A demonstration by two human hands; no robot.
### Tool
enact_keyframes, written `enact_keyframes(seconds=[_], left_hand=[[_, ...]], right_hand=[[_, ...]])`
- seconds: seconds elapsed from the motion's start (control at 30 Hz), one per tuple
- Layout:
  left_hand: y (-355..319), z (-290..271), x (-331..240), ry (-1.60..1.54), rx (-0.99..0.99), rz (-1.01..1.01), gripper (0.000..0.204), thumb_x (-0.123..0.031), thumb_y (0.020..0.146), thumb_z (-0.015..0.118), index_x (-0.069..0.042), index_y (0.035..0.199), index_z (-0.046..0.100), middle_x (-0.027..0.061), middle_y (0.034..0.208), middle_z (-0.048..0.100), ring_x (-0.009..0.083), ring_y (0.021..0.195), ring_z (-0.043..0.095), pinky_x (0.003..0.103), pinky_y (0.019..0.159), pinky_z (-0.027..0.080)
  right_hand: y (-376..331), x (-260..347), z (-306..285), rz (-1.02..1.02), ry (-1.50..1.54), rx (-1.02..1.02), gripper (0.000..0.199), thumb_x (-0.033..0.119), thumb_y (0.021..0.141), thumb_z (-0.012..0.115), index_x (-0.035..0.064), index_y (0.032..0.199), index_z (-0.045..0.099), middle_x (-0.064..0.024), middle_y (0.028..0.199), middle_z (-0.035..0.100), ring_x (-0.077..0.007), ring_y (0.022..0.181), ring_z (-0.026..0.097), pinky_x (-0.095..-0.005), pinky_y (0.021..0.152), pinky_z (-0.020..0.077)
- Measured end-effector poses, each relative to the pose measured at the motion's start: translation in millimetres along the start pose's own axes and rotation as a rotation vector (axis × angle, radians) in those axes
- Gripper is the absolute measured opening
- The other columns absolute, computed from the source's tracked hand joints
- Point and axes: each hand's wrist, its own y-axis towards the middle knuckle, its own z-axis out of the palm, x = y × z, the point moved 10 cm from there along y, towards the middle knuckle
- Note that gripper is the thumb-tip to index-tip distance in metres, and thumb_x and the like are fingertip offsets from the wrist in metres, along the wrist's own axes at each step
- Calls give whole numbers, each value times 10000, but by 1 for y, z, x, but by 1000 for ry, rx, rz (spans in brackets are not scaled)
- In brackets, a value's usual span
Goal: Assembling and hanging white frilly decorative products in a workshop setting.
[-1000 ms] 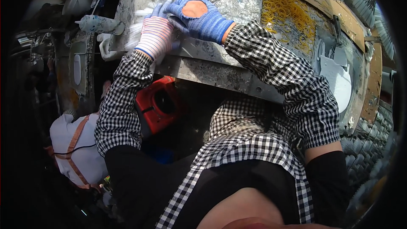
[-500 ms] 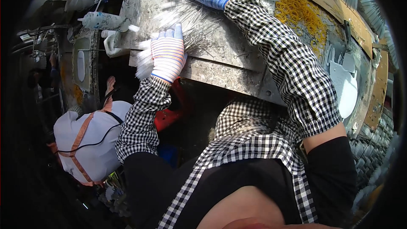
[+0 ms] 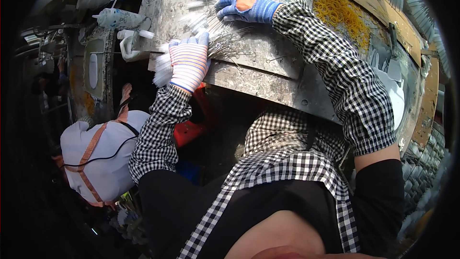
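Thin wire brushes (image 3: 196, 21) with white bristles and looped wire ends lie in a loose heap on the scuffed metal worktable (image 3: 254, 80). My left hand (image 3: 189, 64), in a striped white glove, is closed over a bunch of them at the table's left edge. Bristles stick out left of it and wires to its right; the palm is hidden. My right hand (image 3: 247, 7), in a blue glove with an orange patch on its back, rests palm down over the wires farther right. Its fingers are apart and slightly bent, and I see nothing held in them.
Yellow rings (image 3: 338, 12) lie piled at the table's far right. A stained plastic bottle (image 3: 122, 20) and a white jug (image 3: 129, 48) stand at the left. Below them, a person in a white top (image 3: 103, 158) sits or bends close to my left arm.
My right hand has drawn back toward me and to the right across the wires. My left hand stays on its bunch, almost in place. The view has shifted slightly.
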Motion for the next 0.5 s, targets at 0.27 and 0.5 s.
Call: enact_keyframes(seconds=[0.27,0.5], left_hand=[[-28,13,7,-61,10,-108,762,-292,730,813,-109,1387,474,71,1076,688,237,1045,646,507,1006,389],[-35,28,-2,-225,-84,38,566,-210,710,788,-83,1226,594,133,1129,664,313,1066,628,462,927,480]], right_hand=[[-15,-49,-27,99,-121,-69,264,285,938,605,140,1131,713,-73,1192,671,-273,1139,602,-377,969,498],[-35,-50,-68,339,-103,-139,237,282,955,603,121,1103,694,-102,1056,682,-297,1025,638,-394,908,519]])
